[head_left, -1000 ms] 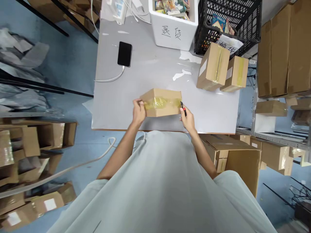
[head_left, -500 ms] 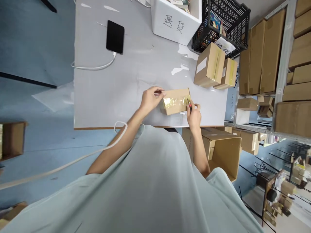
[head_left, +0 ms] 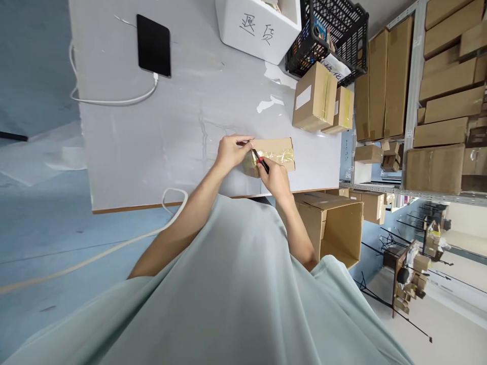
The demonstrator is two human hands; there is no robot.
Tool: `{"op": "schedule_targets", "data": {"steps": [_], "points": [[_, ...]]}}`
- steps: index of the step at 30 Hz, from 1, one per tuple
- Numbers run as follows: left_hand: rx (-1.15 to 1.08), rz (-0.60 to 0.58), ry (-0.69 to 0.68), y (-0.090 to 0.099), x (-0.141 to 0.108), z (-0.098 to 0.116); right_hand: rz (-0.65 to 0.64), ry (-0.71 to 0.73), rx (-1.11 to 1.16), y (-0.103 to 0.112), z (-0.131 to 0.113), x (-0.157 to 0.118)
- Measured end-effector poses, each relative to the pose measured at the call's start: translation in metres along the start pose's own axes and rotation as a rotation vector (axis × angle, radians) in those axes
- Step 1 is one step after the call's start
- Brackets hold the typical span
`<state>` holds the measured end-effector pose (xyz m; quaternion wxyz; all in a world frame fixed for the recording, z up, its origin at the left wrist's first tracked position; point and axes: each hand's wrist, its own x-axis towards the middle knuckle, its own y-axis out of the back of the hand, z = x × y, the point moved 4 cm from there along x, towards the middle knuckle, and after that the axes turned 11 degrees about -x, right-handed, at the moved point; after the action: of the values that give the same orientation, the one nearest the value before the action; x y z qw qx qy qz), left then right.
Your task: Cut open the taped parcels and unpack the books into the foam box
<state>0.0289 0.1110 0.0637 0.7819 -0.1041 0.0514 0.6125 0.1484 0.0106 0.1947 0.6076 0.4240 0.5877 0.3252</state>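
Bright, even light | glare on parcel tape (head_left: 280,154) | edges stretched

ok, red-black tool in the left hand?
No, the right hand holds the tool; the left hand is at the taped box.

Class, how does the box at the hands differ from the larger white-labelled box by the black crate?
The handled box has the left hand at one corner and the right hand holding a cutter over it; the labelled box stands apart from both.
The labelled box shows a white label; the handled box shows none.
Both are brown cardboard with yellowish tape.
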Motion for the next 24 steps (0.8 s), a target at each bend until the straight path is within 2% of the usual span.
{"op": "schedule_targets", "data": {"steps": [9,13,18,24], "points": [[0.022,0.001,-0.027,-0.001,0.008,-0.005,-0.108,-0.094,-0.112,0.006,-0.016,0.001],[0.032,0.044,0.002,-0.004,0.008,-0.006,-0.132,-0.117,-0.184,0.006,-0.025,0.008],[0.053,0.08,0.05,-0.009,-0.001,-0.003,-0.179,-0.16,-0.217,0.008,-0.029,0.005],[0.102,0.098,0.015,-0.011,-0.011,0.002,-0.189,-0.18,-0.226,0.0,-0.032,0.007]]}}
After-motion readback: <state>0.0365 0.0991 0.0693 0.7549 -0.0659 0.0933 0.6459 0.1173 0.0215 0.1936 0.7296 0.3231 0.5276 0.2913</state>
